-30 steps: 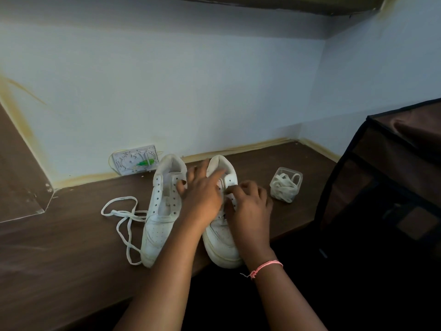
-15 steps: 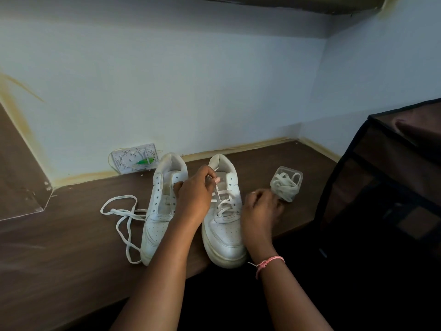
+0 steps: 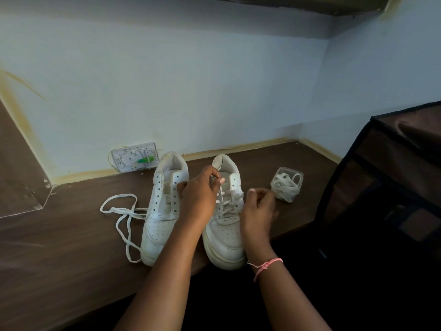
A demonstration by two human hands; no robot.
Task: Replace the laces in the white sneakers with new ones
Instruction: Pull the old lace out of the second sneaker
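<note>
Two white leather low-top sneakers stand side by side, toes toward the person, on a dark brown wooden desk (image 3: 71,254); the left sneaker (image 3: 162,211) is unlaced, presumably because its removed white flat lace (image 3: 121,211) lies just beside it. The left hand (image 3: 200,194) pinches a lace end above the still-laced right sneaker (image 3: 226,220), and the right hand (image 3: 259,209) pinches the other end, apparently to undo it. A clear plastic tub of coiled white laces (image 3: 287,183), likely the replacements, waits near the right hand.

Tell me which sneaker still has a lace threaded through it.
The right-hand sneaker, under both hands. Its lace crosses the eyelets; the left-hand sneaker shows bare eyelets, a loose lace lying beside it.
</note>
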